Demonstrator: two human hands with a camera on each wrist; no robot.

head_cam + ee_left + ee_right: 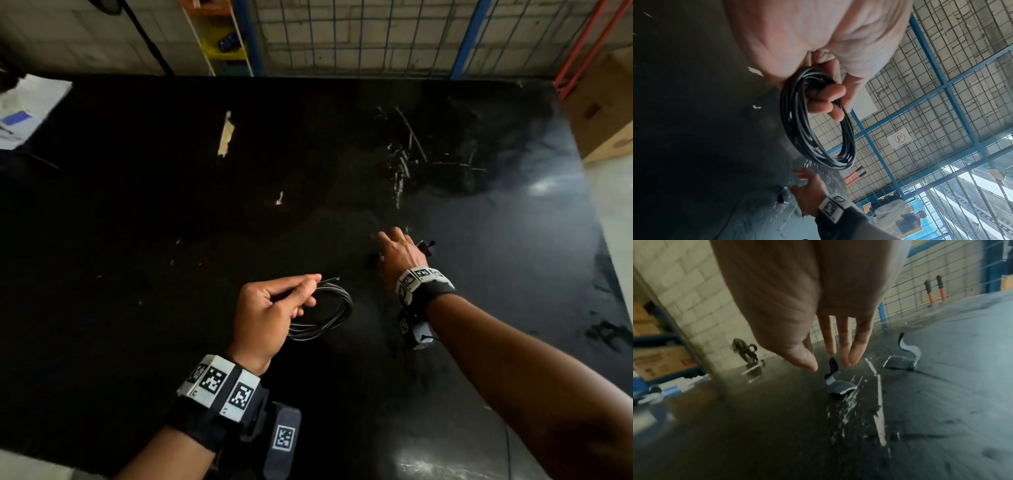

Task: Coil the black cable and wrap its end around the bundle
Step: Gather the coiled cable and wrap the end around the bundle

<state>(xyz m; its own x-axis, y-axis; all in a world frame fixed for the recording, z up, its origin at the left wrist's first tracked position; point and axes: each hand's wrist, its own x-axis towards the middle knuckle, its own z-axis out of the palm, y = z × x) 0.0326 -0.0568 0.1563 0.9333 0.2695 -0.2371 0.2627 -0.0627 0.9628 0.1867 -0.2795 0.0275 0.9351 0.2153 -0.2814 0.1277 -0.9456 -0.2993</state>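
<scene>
- The left hand (270,315) is nearest, held above the near middle of the black table (137,222); its fingers are curled round the coiled black cable (329,310), gripping the loops together.
- The cable hangs as a round bundle of several turns to the right of the left hand, with its short loose end (330,280) sticking out past the fingertips.
- The right hand (397,255) is farther out and to the right, fingers (844,344) straight and spread, holding nothing, well apart from the bundle.
- Just under those fingertips lies a curled scrap of tape (838,384); a second scrap (900,361) lies farther to the right.
- Broad bare tabletop stretches left and ahead of both hands.
- The far table edge meets a wire mesh fence (376,34) with blue posts; the right edge borders a pale floor (613,212).
</scene>
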